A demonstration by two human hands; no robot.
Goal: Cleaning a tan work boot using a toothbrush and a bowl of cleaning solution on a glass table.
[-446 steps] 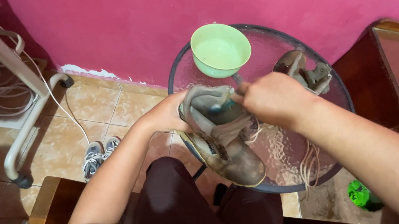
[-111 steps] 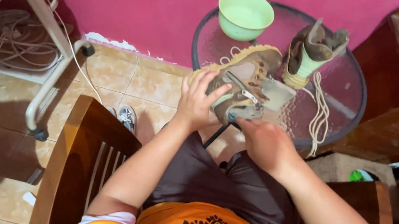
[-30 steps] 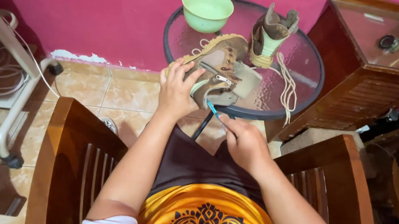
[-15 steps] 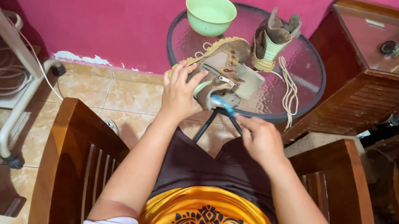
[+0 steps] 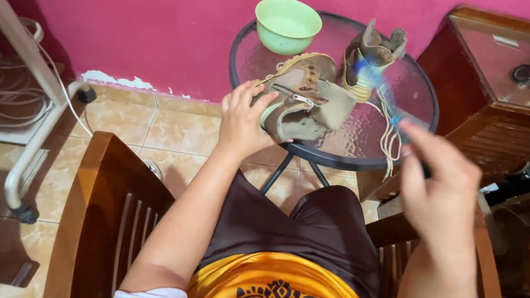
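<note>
Pink-walled room, tiled floor; seated person on wooden chair (image 5: pixel 95 214), round glass table (image 5: pixel 376 161) ahead.

Right hand (image 5: pixel 439 187): half a second ago low at boot beside table edge, now lifted clear to right, blurred; fingers pinch thin blue-tipped tool (image 5: pixel 378 85). Contact with boot broken; work paused.

Left hand (image 5: pixel 243 119): unchanged, gripping boot (image 5: pixel 303 98) at near table edge.

Boot: on its side, sole up-left, long axis diagonal, near-left to far-right.

Second boot (image 5: pixel 369 58): upright, behind. Green bowl (image 5: pixel 287 25): far edge.

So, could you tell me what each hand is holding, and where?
Left hand grips the tan boot at its heel end; right hand pinches a blurred blue tool by its lower end.
</note>
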